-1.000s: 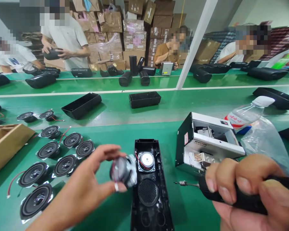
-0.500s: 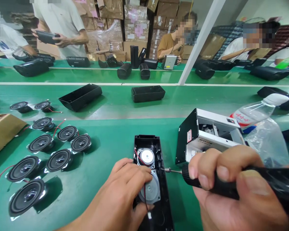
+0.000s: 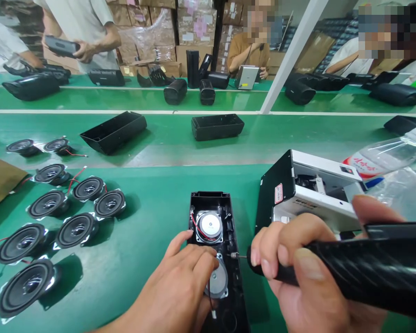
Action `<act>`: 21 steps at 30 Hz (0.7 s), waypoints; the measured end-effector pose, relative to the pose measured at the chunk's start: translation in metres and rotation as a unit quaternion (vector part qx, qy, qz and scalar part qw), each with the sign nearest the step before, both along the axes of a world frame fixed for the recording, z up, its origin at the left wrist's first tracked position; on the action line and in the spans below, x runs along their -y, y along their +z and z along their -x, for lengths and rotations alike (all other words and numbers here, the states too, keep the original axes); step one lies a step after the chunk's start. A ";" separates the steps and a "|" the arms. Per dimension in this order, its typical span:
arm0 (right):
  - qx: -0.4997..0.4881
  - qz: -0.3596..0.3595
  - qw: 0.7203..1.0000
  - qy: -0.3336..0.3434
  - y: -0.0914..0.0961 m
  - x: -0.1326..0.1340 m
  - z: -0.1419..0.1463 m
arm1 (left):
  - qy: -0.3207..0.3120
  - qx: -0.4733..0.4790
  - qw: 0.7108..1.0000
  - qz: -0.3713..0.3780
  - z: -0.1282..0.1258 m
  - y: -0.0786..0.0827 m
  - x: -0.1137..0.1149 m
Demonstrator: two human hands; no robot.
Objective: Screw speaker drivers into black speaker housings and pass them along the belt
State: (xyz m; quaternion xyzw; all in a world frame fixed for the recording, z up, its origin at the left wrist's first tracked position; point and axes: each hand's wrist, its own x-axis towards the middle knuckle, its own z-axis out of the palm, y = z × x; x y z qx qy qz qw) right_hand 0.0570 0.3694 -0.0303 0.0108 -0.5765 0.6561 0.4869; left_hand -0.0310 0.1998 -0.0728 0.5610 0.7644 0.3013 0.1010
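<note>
A long black speaker housing (image 3: pixel 234 300) lies open side up in front of me, with a round white-backed loudspeaker (image 3: pixel 210 225) at its far end. Nearer to me is a second loudspeaker with a grey back (image 3: pixel 219 280), partly covered by my fingers. My left hand (image 3: pixel 183 273) reaches over the housing's left edge, its curled fingers gripping this nearer loudspeaker; the thumb is mostly hidden. In my right hand (image 3: pixel 298 259) is a black electric screwdriver (image 3: pixel 360 273), held level. Its bit (image 3: pixel 235 255) points left, over the housing's right side beside the two loudspeakers.
Several loose loudspeakers (image 3: pixel 78 230) lie cone up at the left, by a cardboard box (image 3: pixel 3 185). A white-and-black screw feeder (image 3: pixel 280 185) and a plastic bottle (image 3: pixel 384 157) stand right. Empty housings (image 3: pixel 116 132) sit beyond. Co-workers (image 3: pixel 86 37) are across the line.
The screwdriver has moved left, so its bit now sits further over the housing's right side. My left hand keeps its place on the nearer loudspeaker. The view has shifted slightly.
</note>
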 end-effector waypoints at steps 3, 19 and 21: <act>0.029 -0.004 1.000 0.009 -0.008 -0.001 0.000 | -0.006 0.010 1.000 0.010 0.001 0.001 -0.001; 0.063 -0.042 0.997 0.011 -0.032 -0.004 0.001 | -0.007 -0.007 1.000 -0.008 0.000 0.001 0.001; 0.071 -0.051 0.996 -0.003 -0.036 -0.006 0.002 | -0.009 -0.007 1.000 0.001 0.000 0.002 0.000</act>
